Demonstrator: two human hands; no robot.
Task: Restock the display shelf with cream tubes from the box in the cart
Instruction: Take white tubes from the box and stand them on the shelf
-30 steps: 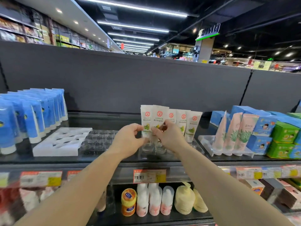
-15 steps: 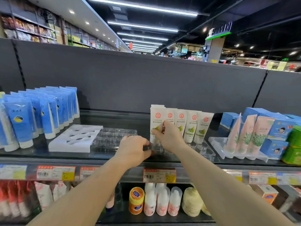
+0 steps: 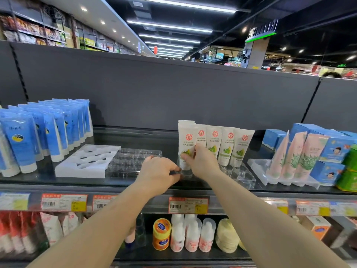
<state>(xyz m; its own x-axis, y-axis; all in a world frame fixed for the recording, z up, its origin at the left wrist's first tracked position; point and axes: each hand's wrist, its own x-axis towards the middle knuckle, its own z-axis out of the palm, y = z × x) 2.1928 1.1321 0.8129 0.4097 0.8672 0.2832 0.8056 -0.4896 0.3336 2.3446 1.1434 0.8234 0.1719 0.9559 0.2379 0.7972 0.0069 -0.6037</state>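
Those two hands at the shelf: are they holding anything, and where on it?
The right hand grips the front white cream tube by its lower body, above the cap. The left hand pinches the front edge of the clear tray beneath it.

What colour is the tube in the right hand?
White tube, red emblem, green print; head view.

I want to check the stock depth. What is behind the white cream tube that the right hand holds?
Behind the front white tube gripped by the right hand, only top edges of more tubes show; their number is hidden. Farther back stands the dark panel.
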